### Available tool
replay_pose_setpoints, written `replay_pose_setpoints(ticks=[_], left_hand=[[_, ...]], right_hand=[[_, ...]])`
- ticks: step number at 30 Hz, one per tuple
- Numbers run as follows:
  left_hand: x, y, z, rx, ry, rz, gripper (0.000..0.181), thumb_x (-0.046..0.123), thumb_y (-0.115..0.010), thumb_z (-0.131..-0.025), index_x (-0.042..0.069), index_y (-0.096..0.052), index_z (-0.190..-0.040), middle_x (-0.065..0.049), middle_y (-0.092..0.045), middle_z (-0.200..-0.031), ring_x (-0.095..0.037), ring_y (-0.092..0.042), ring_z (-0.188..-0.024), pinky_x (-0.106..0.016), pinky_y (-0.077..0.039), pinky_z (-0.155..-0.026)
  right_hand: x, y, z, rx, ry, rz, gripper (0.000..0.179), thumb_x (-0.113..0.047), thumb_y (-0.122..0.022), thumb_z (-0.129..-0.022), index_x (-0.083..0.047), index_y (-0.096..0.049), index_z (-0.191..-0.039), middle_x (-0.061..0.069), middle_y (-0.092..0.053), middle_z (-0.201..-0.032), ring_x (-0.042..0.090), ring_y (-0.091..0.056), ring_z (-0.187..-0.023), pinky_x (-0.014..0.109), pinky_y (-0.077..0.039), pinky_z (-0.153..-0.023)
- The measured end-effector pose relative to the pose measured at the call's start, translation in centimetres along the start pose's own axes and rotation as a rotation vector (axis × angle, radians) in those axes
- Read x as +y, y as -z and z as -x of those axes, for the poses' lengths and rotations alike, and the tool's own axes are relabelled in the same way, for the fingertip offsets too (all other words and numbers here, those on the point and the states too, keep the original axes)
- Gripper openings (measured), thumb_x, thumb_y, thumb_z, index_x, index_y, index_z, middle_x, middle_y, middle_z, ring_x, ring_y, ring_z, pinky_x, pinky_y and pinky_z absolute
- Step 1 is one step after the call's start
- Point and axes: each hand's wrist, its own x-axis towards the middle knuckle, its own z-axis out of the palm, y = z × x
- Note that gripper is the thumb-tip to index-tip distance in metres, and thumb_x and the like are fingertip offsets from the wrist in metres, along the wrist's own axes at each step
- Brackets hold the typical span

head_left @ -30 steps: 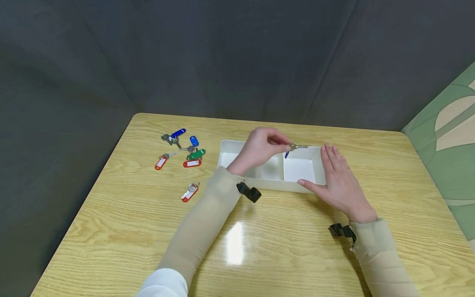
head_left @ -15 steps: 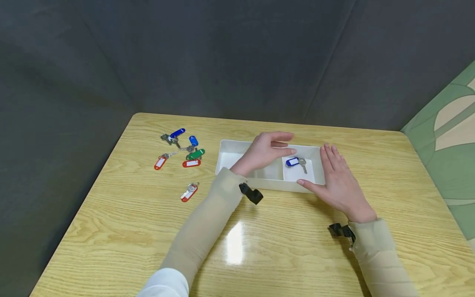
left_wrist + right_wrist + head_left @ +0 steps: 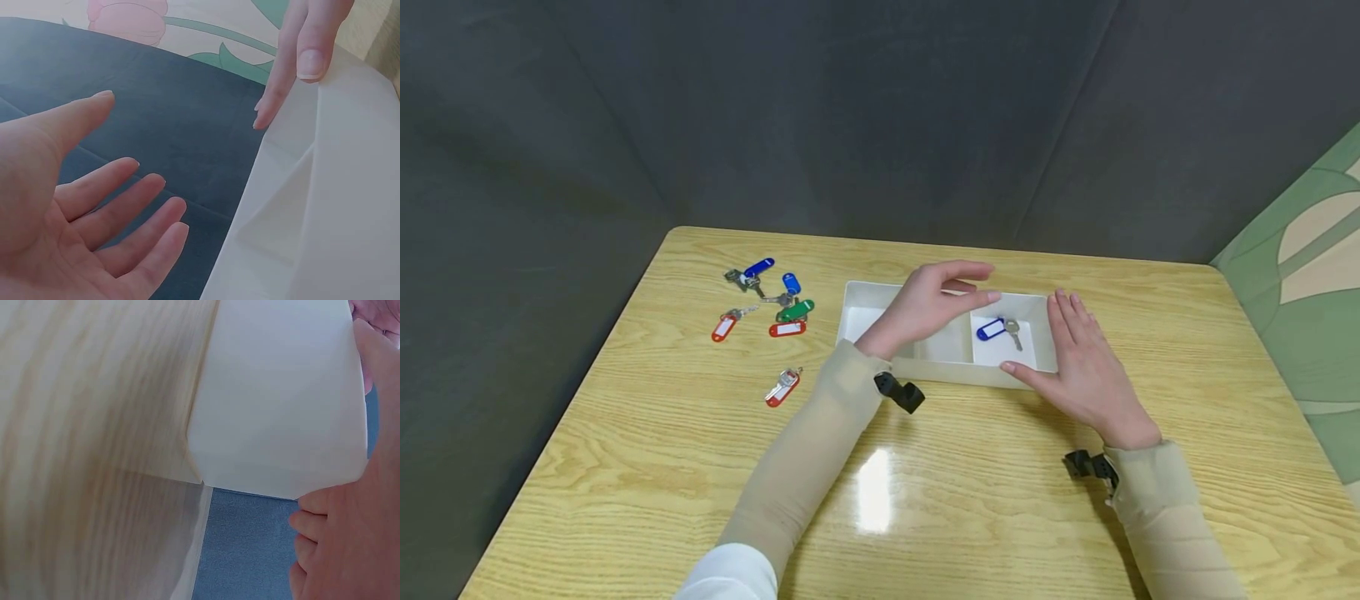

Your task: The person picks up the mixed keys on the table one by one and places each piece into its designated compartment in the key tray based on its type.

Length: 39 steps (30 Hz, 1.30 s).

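Silver key with blue oval plastic tag [image 3: 994, 327] just released into rightmost compartment [image 3: 992, 352] of white rectangular divided tray [image 3: 940, 372]; placement judged complete. Left hand [image 3: 921, 305] held wide, empty; tray end touched by straight-fingered right hand [image 3: 1092, 375].

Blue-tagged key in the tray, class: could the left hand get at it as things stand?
Likely yes: the left hand is empty and close by, and nothing covers the key in the tray.
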Motion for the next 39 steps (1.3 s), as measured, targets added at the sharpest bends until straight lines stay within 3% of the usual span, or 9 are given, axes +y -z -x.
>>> replay_pose_setpoints(ticks=[10,23,39], left_hand=[[0.1,0.7,0.5,0.027,-0.037,0.001,0.048,0.034,-0.075,-0.095,0.015,-0.065,-0.137,0.003,-0.065,-0.134,-0.008,-0.062,-0.11,-0.021,-0.052,-0.09],[-0.6,1.7,1.3,0.057,-0.061,-0.007,0.043,0.033,-0.073,-0.097,0.015,-0.066,-0.136,0.007,-0.065,-0.132,-0.007,-0.062,-0.111,-0.022,-0.051,-0.092],[-0.7,4.1,2.4,0.123,-0.037,0.001,0.045,0.032,-0.074,-0.096,0.014,-0.065,-0.137,0.003,-0.065,-0.133,-0.012,-0.06,-0.117,-0.024,-0.048,-0.098]], right_hand=[[-0.1,0.2,0.0,0.001,0.006,0.004,0.111,-0.063,-0.065,-0.09,0.006,-0.012,-0.159,0.025,-0.008,-0.166,0.038,-0.002,-0.153,0.049,-0.003,-0.122],[-0.1,0.1,0.0,-0.007,-0.004,0.015,0.112,-0.065,-0.064,-0.09,0.005,-0.011,-0.16,0.023,-0.008,-0.167,0.036,-0.002,-0.154,0.049,-0.003,-0.122],[-0.2,0.2,0.0,-0.018,-0.013,0.014,0.113,-0.065,-0.064,-0.09,0.004,-0.009,-0.16,0.022,-0.007,-0.167,0.033,0.0,-0.154,0.047,-0.002,-0.123]])
